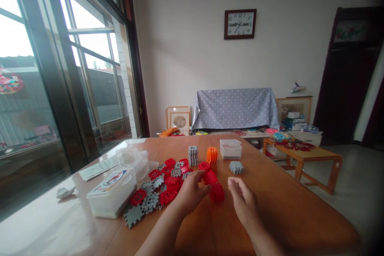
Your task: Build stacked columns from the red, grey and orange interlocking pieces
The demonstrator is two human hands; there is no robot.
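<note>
My left hand (193,194) is beside a heap of red and grey interlocking gear-shaped plastic pieces (172,182), thumb and fingers apart, nothing visible between them. Just past its fingertips, several red pieces (216,193) stand in a loose row. Across a small gap, my right hand (243,198) hovers with its fingers curled and the thumb against them; I see nothing in it. Behind the hands stand a grey stack (193,156) and an orange stack (211,155) of the same kind of pieces. A short grey stack (236,167) lies farther right.
A small clear plastic box (231,149) stands at the table's far side. On the left are a larger clear box with a label (112,194), an open clear container (132,160), a printed sheet (97,170) and a crumpled wrapper (65,193). The wooden table (288,208) ends at right.
</note>
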